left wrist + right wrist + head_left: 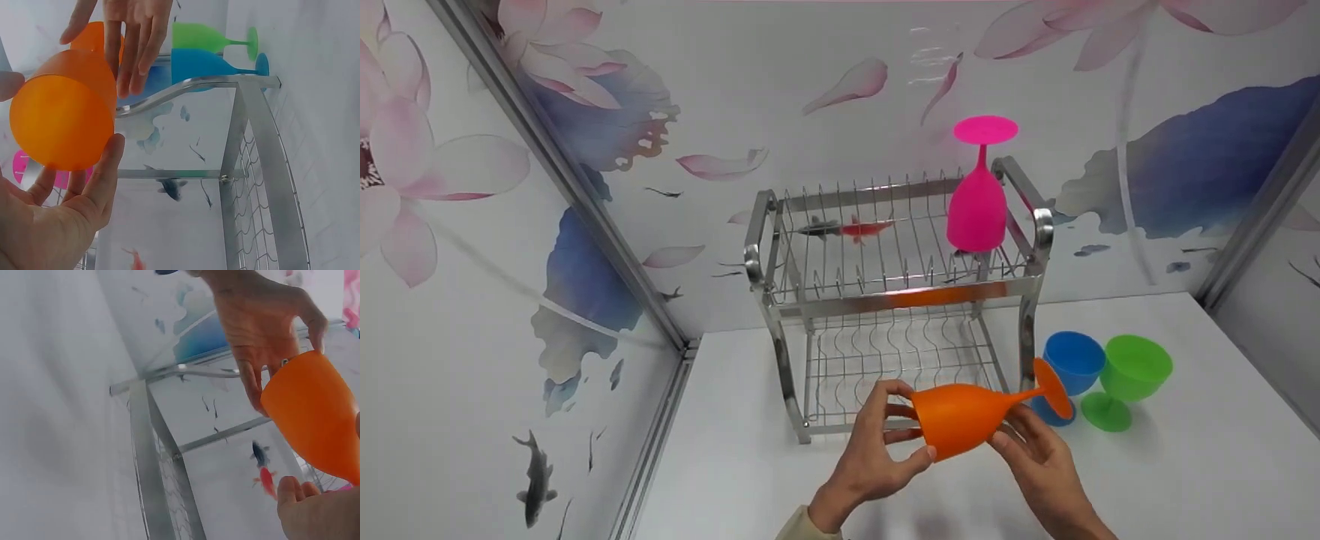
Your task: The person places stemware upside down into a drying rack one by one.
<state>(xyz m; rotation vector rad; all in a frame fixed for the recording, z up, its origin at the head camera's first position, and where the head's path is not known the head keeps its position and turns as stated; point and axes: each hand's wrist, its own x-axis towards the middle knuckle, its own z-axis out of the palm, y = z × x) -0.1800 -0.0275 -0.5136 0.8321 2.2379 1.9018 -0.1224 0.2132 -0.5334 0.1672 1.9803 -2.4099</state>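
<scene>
fingers of the left hand (874,463) grip the rim and those of the right hand (1046,471) the stem end of the orange cup (960,420), sideways before the rack (847,304), apparently for turning; the next move likely calls for mouth-down seating on top.

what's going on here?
A person holds the orange goblet on its side in front of the rack, left hand at the rim, right hand near the stem. The pink goblet is upside down on the rack's top tier. The blue goblet and green goblet stand upright on the table.
</scene>
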